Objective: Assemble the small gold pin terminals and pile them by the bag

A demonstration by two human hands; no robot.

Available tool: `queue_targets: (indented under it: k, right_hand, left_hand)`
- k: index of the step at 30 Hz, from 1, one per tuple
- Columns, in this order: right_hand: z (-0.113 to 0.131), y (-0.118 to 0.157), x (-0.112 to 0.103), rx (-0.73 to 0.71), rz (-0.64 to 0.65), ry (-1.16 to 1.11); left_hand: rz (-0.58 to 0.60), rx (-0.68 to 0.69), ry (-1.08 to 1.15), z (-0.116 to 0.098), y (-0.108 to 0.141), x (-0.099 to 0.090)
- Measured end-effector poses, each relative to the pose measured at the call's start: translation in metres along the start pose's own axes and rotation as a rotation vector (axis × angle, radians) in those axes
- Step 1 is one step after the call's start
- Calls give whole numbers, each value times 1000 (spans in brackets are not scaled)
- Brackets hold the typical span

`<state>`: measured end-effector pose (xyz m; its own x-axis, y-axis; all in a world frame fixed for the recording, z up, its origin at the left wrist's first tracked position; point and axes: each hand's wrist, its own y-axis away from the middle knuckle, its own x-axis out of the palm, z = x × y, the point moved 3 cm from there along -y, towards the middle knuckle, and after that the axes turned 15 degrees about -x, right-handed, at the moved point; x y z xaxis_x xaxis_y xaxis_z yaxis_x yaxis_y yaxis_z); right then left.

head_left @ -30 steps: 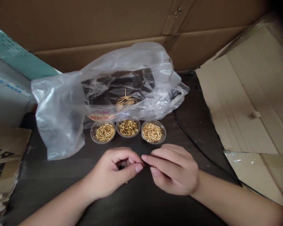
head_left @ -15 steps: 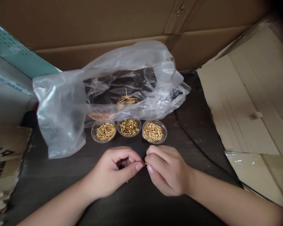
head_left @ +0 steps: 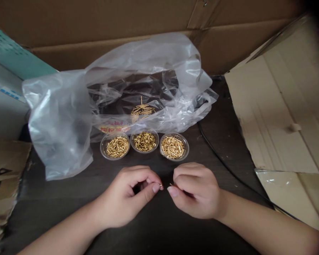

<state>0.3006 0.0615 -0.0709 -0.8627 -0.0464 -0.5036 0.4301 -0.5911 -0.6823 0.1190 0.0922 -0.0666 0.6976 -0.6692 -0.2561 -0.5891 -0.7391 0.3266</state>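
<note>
My left hand (head_left: 135, 194) pinches a tiny gold pin, whose end shows at the fingertips. Just right of it, my right hand (head_left: 196, 191) is closed, with a small gold piece showing between thumb and forefinger. A narrow gap parts the two hands. Beyond them stand three round clear cups of small gold metal pieces: the left cup (head_left: 117, 147), the middle cup (head_left: 144, 141) and the right cup (head_left: 174, 147). Behind the cups, longer gold pins (head_left: 143, 112) lie in a loose pile on the open plastic bag (head_left: 61, 117).
A black cable (head_left: 223, 163) runs along the right of the dark table (head_left: 55, 202). Cardboard (head_left: 276, 117) stands at the right and a cardboard wall (head_left: 108, 24) at the back. At the left are a teal box (head_left: 21, 58) and a torn carton (head_left: 7, 177).
My hands have moved apart; the fingertips met around a small gold piece before. My right hand has shifted right. The view has shifted slightly.
</note>
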Motion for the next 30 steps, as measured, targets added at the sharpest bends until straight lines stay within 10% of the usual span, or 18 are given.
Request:
queue_targets:
  k: [30]
  right_hand:
    - [0,-3,8,153,39,-277]
  left_hand:
    - [63,101,-110,2,2,6]
